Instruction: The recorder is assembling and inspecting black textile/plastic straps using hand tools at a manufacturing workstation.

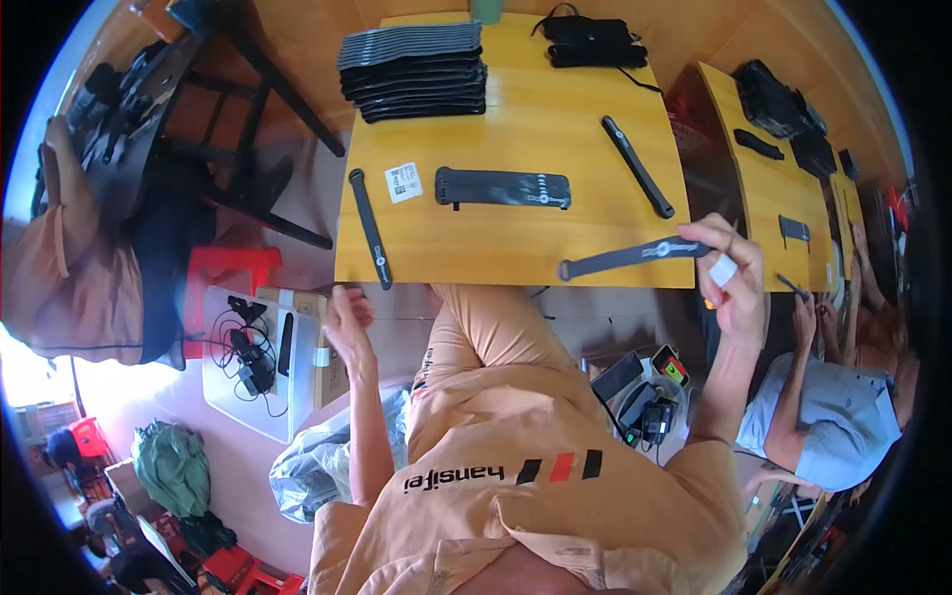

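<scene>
View: head
Right hand (737, 278): clamped on dark strap (631, 256), white lettering, over the table's (476, 248) near right area.
Left hand (349, 319): fingers apart, beside the table's near left corner.
Sticker (404, 182): white, printed codes, on the table's left side.

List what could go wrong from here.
The left strap has one end at the front edge of the table, near the left hand; a brush might knock it off. The right hand pinches the held strap at one end, so it could slip. The stack has uneven edges and might slide if bumped.
</scene>
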Demonstrator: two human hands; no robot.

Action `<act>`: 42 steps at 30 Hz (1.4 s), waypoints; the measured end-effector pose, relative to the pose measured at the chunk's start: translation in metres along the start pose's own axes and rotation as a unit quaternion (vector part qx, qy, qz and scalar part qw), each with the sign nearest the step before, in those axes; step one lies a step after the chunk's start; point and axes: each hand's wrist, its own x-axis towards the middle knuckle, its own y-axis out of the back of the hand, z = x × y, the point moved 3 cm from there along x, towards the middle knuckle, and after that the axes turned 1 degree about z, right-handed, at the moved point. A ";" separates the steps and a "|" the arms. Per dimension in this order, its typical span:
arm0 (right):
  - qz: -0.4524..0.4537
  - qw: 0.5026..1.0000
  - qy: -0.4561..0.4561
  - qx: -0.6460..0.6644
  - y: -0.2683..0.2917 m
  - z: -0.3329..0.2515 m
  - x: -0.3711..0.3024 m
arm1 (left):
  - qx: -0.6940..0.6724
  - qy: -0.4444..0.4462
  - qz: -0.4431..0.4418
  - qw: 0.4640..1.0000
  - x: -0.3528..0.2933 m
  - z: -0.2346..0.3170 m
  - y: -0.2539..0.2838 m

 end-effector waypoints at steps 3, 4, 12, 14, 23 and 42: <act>-0.060 0.993 0.008 -0.099 -0.028 -0.003 0.002 | -0.047 -0.136 -0.052 0.988 -0.034 0.065 -0.022; -0.089 0.990 0.033 -0.104 -0.041 0.000 0.004 | -0.079 -0.198 -0.110 0.971 -0.050 0.091 -0.039; -0.062 0.995 -0.055 -0.064 -0.075 0.037 0.008 | 0.079 -0.091 -0.551 0.826 -0.094 0.108 -0.119; -0.032 0.994 -0.084 -0.054 -0.067 0.062 0.005 | 0.072 -0.109 -0.560 0.818 -0.079 0.087 -0.116; 0.052 0.974 -0.220 -0.020 -0.059 0.121 0.003 | 0.140 -0.046 -0.560 0.815 -0.027 0.069 -0.092; 0.129 0.974 -0.181 0.045 -0.060 0.187 0.054 | 0.010 -0.051 -0.280 0.959 0.045 0.043 -0.141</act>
